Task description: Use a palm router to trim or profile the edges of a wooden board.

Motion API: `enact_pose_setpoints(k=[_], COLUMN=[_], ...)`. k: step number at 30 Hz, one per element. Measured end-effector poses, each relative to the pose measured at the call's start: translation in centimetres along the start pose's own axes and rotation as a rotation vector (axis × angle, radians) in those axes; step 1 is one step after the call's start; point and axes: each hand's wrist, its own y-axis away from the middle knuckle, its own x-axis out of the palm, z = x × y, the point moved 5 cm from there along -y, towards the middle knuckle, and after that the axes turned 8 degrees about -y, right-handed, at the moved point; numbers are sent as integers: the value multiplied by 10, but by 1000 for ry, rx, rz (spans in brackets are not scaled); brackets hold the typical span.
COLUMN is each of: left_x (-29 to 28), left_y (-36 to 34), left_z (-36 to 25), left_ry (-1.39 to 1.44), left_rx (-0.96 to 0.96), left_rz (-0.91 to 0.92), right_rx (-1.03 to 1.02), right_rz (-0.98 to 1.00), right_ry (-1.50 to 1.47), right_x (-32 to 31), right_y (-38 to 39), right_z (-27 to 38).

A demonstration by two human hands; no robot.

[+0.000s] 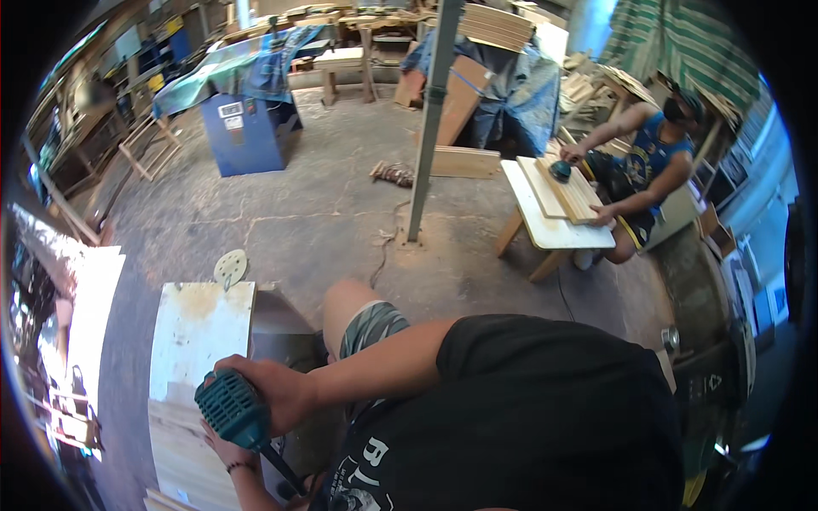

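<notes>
My right hand grips a teal electric sander with a vented housing and a black cord sleeve at its near end. The sander's underside is hidden. Just below it, my left hand, with a dark bead bracelet on the wrist, rests with its fingers stretched out on a pale wooden board. The sander covers part of that hand. Under the board is a worn white worktop. A round sanding disc with holes lies at the worktop's far end.
A co-worker sits at the right, holding another teal sander on boards on a small white table. A metal post stands midway, with a cord on the floor beside it. A blue cabinet and wood piles are farther back.
</notes>
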Motion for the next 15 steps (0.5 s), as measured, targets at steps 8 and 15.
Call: enact_pose_setpoints(k=[8, 15], left_x=[-60, -95], left_y=[33, 30], left_z=[16, 123], left_ry=[-456, -490], left_rx=[-391, -790], left_rz=[28, -1], right_rx=[-12, 127], right_rz=[4, 66], right_ry=[-23, -186], right_x=[4, 5], right_y=[5, 9], right_z=[4, 5])
